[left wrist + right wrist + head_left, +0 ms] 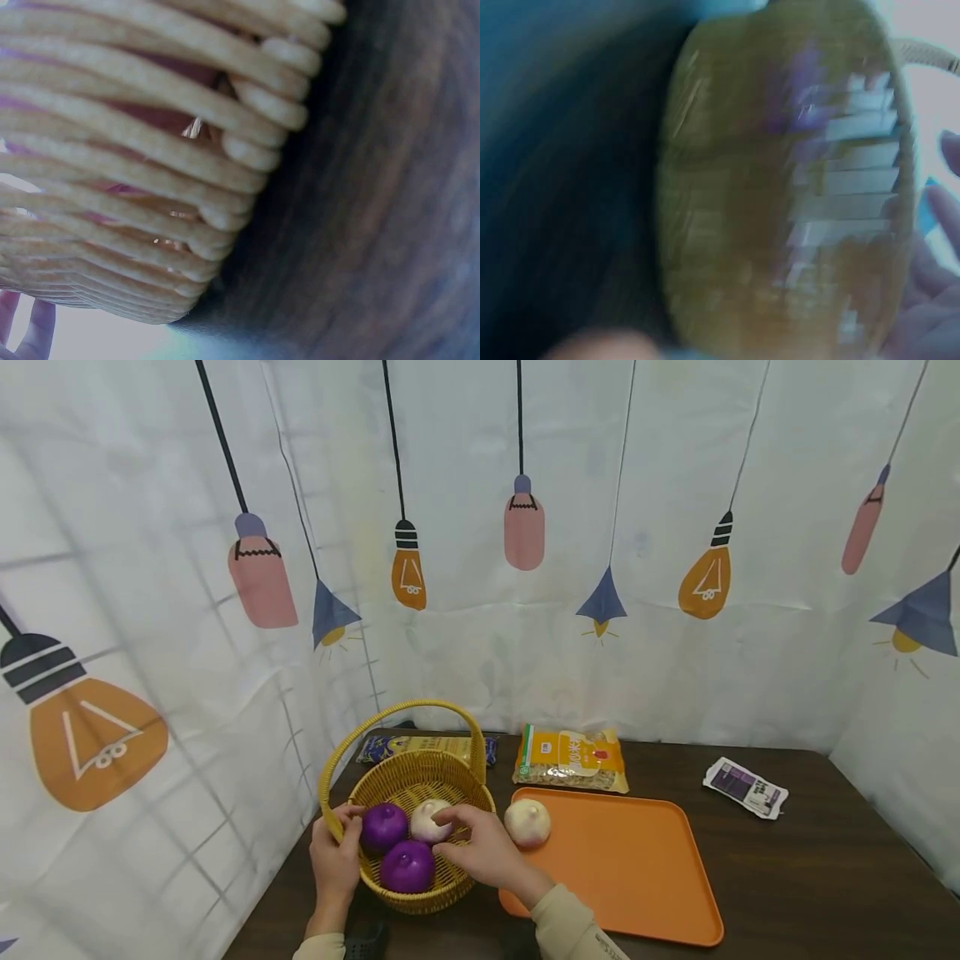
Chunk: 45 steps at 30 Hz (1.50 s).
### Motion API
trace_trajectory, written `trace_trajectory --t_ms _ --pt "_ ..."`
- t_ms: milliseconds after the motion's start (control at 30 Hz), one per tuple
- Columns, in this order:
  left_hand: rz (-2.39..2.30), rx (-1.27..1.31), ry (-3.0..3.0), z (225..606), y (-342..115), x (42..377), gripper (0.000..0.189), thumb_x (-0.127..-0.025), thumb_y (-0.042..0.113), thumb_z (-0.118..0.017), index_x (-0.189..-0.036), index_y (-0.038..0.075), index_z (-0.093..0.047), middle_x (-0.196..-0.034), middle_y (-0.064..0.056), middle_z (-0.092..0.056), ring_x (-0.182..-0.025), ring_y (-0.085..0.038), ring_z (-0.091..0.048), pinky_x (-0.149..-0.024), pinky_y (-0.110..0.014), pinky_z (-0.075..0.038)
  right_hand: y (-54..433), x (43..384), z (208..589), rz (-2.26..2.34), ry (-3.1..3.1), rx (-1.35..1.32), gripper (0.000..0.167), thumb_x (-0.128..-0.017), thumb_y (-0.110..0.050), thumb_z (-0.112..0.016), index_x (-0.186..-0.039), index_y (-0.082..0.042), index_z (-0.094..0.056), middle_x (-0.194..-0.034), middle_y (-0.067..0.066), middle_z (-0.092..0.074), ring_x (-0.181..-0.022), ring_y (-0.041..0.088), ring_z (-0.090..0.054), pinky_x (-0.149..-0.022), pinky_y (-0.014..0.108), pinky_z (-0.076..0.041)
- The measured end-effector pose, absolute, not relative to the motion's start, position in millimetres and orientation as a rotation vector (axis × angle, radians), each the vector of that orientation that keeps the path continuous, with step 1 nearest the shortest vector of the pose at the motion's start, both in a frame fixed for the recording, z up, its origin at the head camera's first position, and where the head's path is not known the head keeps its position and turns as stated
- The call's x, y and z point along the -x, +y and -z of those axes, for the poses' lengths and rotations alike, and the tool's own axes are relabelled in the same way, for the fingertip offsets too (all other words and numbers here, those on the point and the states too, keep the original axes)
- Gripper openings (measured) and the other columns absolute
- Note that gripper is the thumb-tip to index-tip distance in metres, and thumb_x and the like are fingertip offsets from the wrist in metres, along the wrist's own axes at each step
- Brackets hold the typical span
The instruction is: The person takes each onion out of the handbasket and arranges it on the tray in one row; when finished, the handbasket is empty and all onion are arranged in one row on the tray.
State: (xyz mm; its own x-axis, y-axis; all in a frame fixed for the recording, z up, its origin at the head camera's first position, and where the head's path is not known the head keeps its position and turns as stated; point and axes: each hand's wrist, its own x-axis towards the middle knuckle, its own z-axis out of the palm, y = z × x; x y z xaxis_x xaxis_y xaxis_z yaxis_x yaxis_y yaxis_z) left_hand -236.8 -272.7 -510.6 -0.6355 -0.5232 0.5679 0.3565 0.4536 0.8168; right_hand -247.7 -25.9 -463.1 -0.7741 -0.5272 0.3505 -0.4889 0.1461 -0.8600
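A yellow woven basket with a tall arched handle stands on the table, holding two purple onions and a white onion. My left hand grips the basket's left rim beside the foot of the handle. Over the right rim, my right hand reaches inward, thumb and forefinger spread apart with their tips close beside the white onion. In the left wrist view, the basket's woven side fills much of the picture. The right wrist view is blurred and shows the basket wall with fingers beyond it.
Another white onion sits on the left edge of an orange tray, right of the basket. Behind the tray lies a yellow food bag. A blue and yellow packet is behind the basket; a white and purple pouch lies far right.
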Motion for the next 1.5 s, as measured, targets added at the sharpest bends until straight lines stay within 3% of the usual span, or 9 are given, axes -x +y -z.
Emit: trace_trajectory --t_ms 200,400,567,800,1067,1333,1500 --pt "1.301 -0.176 -1.849 512 -274 236 0.015 -0.089 -0.003 -0.063 -0.077 -0.002 -0.055 -0.095 -0.017 -0.070 -0.096 -0.009 -0.050 -0.085 -0.025 -0.031 -44 248 460 1.556 2.356 1.014 0.038 -0.085 -0.021 -0.075 -0.120 -0.011 -0.066 -0.121 0.006 -0.066 -0.105 0.024 -0.062 -0.084 0.030 -0.051" --pt "1.273 -0.170 -1.859 511 -273 236 0.015 -0.089 -0.002 -0.063 -0.076 -0.001 -0.055 -0.095 -0.017 -0.070 -0.094 -0.006 -0.049 -0.084 -0.025 -0.031 -58 251 464 1.340 2.490 1.001 0.037 -0.081 -0.024 -0.079 -0.116 -0.016 -0.070 -0.111 -0.005 -0.070 -0.101 0.014 -0.065 -0.080 0.025 -0.051" --pt "1.287 -0.147 -1.839 498 -264 232 0.014 -0.087 -0.007 -0.062 -0.076 -0.004 -0.055 -0.095 -0.023 -0.069 -0.093 -0.015 -0.051 -0.083 -0.023 -0.030 -62 252 465 1.266 2.584 0.935 0.038 -0.078 -0.030 -0.082 -0.112 -0.020 -0.071 -0.104 -0.009 -0.071 -0.096 0.007 -0.063 -0.079 0.025 -0.049" --pt "1.285 -0.165 -1.838 511 -272 239 0.014 -0.088 -0.003 -0.063 -0.076 -0.002 -0.056 -0.095 -0.017 -0.070 -0.094 -0.008 -0.050 -0.084 -0.024 -0.030 -64 254 462 1.066 2.607 1.020 0.049 -0.074 -0.036 -0.084 -0.119 -0.025 -0.070 -0.111 -0.014 -0.068 -0.099 0.002 -0.060 -0.082 0.024 -0.048" --pt "1.295 -0.151 -1.841 511 -271 239 0.014 -0.089 -0.003 -0.062 -0.077 -0.002 -0.056 -0.095 -0.016 -0.069 -0.098 -0.009 -0.050 -0.087 -0.025 -0.031 -62 254 464 0.948 2.584 1.189 0.046 -0.075 -0.035 -0.083 -0.119 -0.034 -0.070 -0.113 -0.020 -0.066 -0.100 -0.001 -0.058 -0.081 0.020 -0.046" --pt "1.290 -0.180 -1.848 510 -270 239 0.013 -0.089 -0.002 -0.063 -0.078 -0.002 -0.057 -0.095 -0.016 -0.069 -0.098 -0.010 -0.050 -0.088 -0.025 -0.031 -64 254 463 0.885 2.626 1.201 0.053 -0.072 -0.031 -0.085 -0.122 -0.032 -0.068 -0.115 -0.020 -0.065 -0.098 -0.002 -0.058 -0.076 0.020 -0.047" --pt "1.299 -0.209 -1.846 512 -271 238 0.014 -0.089 -0.001 -0.062 -0.077 -0.001 -0.057 -0.094 -0.016 -0.069 -0.099 -0.008 -0.050 -0.089 -0.024 -0.031 -64 252 464 0.830 2.679 1.159 0.059 -0.070 -0.037 -0.086 -0.124 -0.028 -0.065 -0.112 -0.014 -0.063 -0.095 -0.001 -0.057 -0.076 0.021 -0.047"
